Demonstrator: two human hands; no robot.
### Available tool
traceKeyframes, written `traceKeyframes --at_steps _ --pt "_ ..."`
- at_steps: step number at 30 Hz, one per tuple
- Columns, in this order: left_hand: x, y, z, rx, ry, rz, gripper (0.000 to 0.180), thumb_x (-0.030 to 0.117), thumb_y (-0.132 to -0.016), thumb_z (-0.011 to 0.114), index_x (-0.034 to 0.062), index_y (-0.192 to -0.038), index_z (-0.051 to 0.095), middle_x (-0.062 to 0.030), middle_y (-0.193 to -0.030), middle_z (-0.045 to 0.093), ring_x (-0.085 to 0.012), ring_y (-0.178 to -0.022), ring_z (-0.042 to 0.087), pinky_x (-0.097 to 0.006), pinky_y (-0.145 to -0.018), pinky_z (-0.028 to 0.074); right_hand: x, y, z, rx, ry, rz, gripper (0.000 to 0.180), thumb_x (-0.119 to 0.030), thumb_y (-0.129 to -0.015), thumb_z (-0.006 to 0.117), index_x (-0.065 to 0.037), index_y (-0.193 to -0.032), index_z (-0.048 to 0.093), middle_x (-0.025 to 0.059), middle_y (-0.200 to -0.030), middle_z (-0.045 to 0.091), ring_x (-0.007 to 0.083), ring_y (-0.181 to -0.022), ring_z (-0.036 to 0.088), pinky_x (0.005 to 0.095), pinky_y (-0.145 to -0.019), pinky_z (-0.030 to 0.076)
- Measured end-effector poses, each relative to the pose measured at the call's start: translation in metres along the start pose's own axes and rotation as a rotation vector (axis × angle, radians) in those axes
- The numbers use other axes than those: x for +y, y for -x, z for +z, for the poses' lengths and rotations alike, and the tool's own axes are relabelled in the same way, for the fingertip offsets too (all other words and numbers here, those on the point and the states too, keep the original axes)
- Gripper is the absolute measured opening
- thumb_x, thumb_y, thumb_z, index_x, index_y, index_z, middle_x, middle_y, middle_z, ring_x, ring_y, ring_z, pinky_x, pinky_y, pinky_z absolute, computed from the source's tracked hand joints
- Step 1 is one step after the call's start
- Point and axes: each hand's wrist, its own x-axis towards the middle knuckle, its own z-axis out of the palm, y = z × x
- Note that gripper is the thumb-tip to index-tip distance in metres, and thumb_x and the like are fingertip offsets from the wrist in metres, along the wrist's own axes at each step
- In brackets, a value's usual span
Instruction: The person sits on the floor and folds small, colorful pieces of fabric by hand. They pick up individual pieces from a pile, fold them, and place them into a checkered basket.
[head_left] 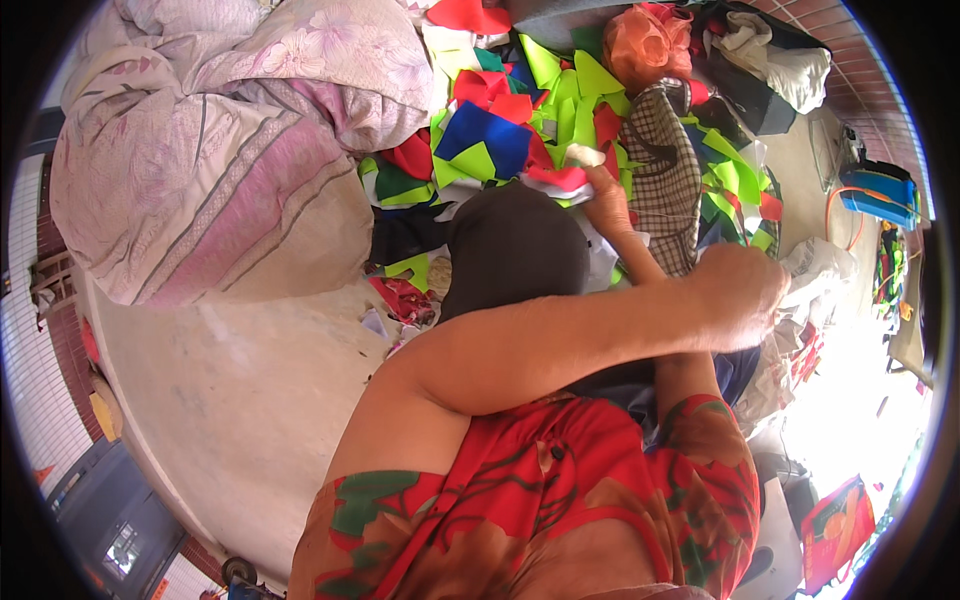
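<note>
Just above the frame's centre, a pinkish-red cloth piece (pixel 562 180) with a pale underside sits at the fingers of the right hand (pixel 607 205), which appears to pinch it near its edge, probably to keep it raised clear of the scraps. A small white, rounded thing (pixel 585 155) shows at those fingertips; whether it is cloth or a finger cover I cannot tell. The left hand (pixel 742 295), right of centre, is bunched and motion-blurred, its forearm crossing over the right one; its fingertips are hidden, so I cannot tell whether they pinch anything.

The dark-clothed knee (pixel 515 245) rises just below the piece, perhaps offering a bent support close to the work. Around the piece spreads a heap of flat, matte, sharp-cornered scraps (pixel 575 95) in lime, red, white and green, with a larger blue piece (pixel 482 138) among them. A brown checked cloth (pixel 662 170) stands in soft folds to the right, seemingly walling off more scraps.

Farther out, a crumpled orange-red plastic bag (pixel 648 45) lies toward the upper right, a bulging, flower-printed fabric bundle (pixel 230 150) fills the upper left, and smooth, pale floor (pixel 240 390) stretches below it.
</note>
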Motion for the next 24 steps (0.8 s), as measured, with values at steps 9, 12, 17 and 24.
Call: traceKeyframes --at_steps 9,12,17,24 --pt "-0.007 -0.017 0.008 0.057 -0.075 0.079 0.015 0.023 -0.075 0.062 0.0087 -0.075 0.067 -0.0124 -0.073 0.067 -0.0313 -0.072 0.065 -0.043 -0.068 0.049 -0.027 -0.009 -0.143 0.209 -1.066 0.177 0.041 -0.013 -0.083 0.063 -0.003 -0.121 0.053 0.0073 -0.108 0.061 0.0183 -0.096 0.060 0.0314 -0.084 0.049" --pt "-0.004 -0.022 -0.014 0.293 0.260 0.205 0.015 0.010 -0.083 0.055 -0.0008 -0.084 0.066 -0.0139 -0.074 0.067 -0.0209 -0.064 0.065 -0.032 -0.062 0.050 -0.026 -0.018 -0.199 0.430 -0.961 0.136 0.043 -0.016 -0.082 0.062 -0.002 -0.121 0.052 0.0074 -0.107 0.061 0.0187 -0.096 0.060 0.0305 -0.084 0.049" --pt "-0.009 -0.031 -0.042 0.589 0.663 0.060 0.011 0.007 -0.083 0.057 0.0003 -0.090 0.060 -0.0081 -0.081 0.066 -0.0138 -0.065 0.064 -0.024 -0.053 0.050 0.008 -0.024 -0.299 0.596 -0.966 -0.028 0.046 -0.028 -0.085 0.057 -0.002 -0.122 0.050 0.0087 -0.107 0.059 0.0200 -0.098 0.058 0.0314 -0.084 0.048" --pt "-0.004 -0.025 -0.058 0.616 0.915 0.022 0.008 0.007 -0.084 0.055 0.0025 -0.090 0.058 -0.0075 -0.085 0.064 -0.0133 -0.068 0.062 -0.024 -0.054 0.048 0.035 -0.021 -0.408 0.819 -0.808 -0.086 0.036 -0.022 -0.085 0.053 0.002 -0.111 0.058 0.0086 -0.100 0.062 0.0181 -0.087 0.060 0.0299 -0.075 0.050"
